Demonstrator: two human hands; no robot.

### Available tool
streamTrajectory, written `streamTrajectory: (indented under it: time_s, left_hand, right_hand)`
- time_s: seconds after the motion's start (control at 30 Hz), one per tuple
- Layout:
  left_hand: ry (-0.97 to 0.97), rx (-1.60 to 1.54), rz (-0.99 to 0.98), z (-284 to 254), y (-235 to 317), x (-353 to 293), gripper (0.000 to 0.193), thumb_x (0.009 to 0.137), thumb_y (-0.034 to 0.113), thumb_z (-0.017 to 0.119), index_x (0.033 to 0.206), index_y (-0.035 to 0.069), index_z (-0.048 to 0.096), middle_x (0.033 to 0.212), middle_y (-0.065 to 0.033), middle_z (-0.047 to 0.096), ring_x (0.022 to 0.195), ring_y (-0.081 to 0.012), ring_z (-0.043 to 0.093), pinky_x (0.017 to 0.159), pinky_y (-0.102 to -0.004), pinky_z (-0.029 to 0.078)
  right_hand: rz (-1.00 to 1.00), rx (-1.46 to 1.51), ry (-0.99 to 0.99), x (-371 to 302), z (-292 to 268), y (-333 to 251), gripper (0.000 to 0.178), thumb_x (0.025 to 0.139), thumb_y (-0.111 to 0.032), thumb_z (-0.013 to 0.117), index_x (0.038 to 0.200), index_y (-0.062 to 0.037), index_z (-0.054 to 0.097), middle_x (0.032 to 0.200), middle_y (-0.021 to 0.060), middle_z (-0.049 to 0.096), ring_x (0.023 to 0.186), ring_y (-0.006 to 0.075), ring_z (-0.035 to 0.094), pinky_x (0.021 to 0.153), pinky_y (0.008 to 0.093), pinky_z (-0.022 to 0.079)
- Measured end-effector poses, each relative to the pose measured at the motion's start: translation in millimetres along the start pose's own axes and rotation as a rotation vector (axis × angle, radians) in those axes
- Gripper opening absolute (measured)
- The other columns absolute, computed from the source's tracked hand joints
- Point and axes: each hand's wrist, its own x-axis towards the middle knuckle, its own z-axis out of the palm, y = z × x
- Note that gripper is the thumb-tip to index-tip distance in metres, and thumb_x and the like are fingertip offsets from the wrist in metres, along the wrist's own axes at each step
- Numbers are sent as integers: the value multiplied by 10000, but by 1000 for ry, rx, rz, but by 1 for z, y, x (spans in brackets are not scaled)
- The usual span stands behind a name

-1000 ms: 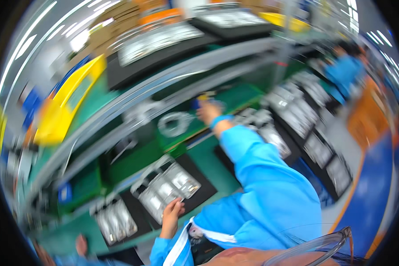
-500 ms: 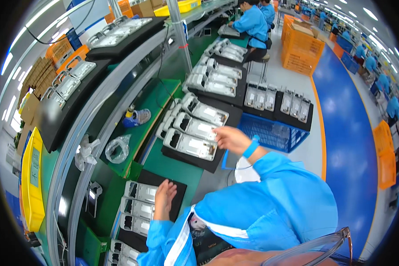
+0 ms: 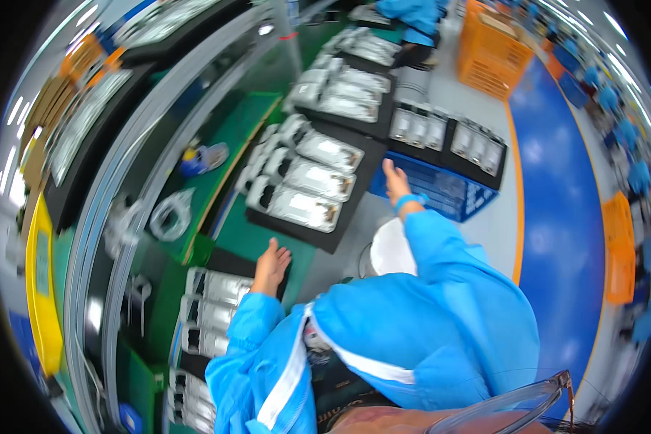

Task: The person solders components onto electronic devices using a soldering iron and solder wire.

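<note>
Head view: your right hand [image 3: 394, 179] reaches out empty, fingers loosely spread, just short of the blue crate [image 3: 441, 192] — the black tray [image 3: 354, 217] of grey parts lies to its left. Your left hand [image 3: 271, 266] rests flat, fingers spread, on the green bench [image 3: 253, 239].

Head-worn fisheye — steeply downward, close over workbench [image 3: 267, 242]

Around me is a factory hall: a blue floor lane [image 3: 557, 181] with an orange edge line runs from one to five o'clock beside pale grey floor [image 3: 495, 224]. An orange crate [image 3: 495, 50] sits at one o'clock. Green workbenches [image 3: 246, 137] and a grey metal rail [image 3: 134, 166] curve from eleven to eight.
</note>
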Motion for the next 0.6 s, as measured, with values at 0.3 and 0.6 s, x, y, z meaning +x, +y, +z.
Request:
streamTrajectory:
  time_s: [0.3, 0.6]
  left_hand:
    - [168, 45, 45, 18, -6, 28, 768, 765, 543, 521, 1223, -26, 280, 1168, -189, 405, 1064, -263, 443, 895, -350, 353]
    - [395, 34, -69, 42, 3, 47, 656, 744, 579, 525, 1091, 51, 349, 959, -127, 430, 902, -259, 440, 881, -415, 344]
  right_hand:
    - [-142, 112, -445, 119, 10, -18, 733, 731, -494, 597, 1220, 18, 406, 1255, 141, 410, 1213, 238, 308, 982, 329, 246]
    - [406, 210, -734, 127, 18, -37, 454, 767, -349, 608, 1111, -71, 506, 1129, 61, 529, 1058, 176, 479, 910, 308, 349]
